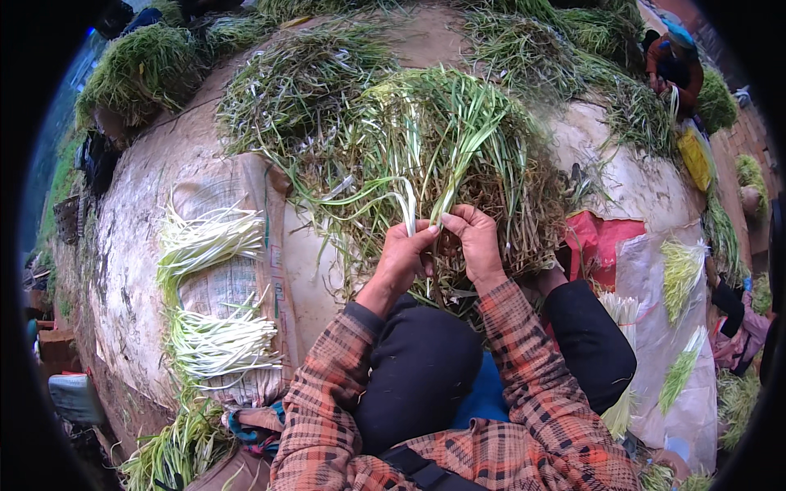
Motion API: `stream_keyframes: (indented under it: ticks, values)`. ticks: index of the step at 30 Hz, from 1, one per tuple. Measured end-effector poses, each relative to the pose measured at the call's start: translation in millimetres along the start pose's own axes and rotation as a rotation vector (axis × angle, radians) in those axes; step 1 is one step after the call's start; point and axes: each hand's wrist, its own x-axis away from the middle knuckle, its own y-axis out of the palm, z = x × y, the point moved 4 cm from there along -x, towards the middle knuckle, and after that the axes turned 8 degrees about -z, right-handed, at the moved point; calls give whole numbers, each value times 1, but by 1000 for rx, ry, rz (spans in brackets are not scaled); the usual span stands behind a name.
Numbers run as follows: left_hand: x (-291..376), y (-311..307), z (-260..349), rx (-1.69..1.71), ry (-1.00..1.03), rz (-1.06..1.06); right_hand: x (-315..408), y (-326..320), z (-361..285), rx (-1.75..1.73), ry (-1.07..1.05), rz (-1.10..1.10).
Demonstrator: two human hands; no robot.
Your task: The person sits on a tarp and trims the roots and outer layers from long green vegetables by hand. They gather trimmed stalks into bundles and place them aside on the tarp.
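Observation:
My left hand (405, 251) is closed around a few white stalks (408, 205) whose green leaves trail to the left. Beside it, my right hand (473, 239) pinches the lower end of a leafy green stalk (451, 184) between thumb and fingers. The fingertips of both hands nearly meet. Behind them lies a large heap of green leafy plants (522, 184) with brown, withered parts. Over a woven sack (227, 288) on the left are two bundles of pale cleaned stalks, an upper one (212, 242) and a lower one (224, 344).
More plant heaps (307, 80) lie beyond. A red sack (605, 242) and a pale sheet (663, 393) with small bundles (681, 279) are at the right. One person (675, 67) sits at the upper right, another (740, 325) at the right edge. Leafy trimmings (184, 445) lie lower left.

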Motion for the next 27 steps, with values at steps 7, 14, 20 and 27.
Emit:
stream_keyframes:
  ticks: [7,14,20,27]
  values:
    - [6,-7,0,18,157,214,15,-23,19,392,-75,140]
    - [7,-12,6,-4,251,212,65,-112,59,1473,459,323]
    - [8,-9,0,9,189,132,56,-69,32,1652,363,102]
    - [8,-2,-5,-86,45,62,4,5,-14,445,-5,169]
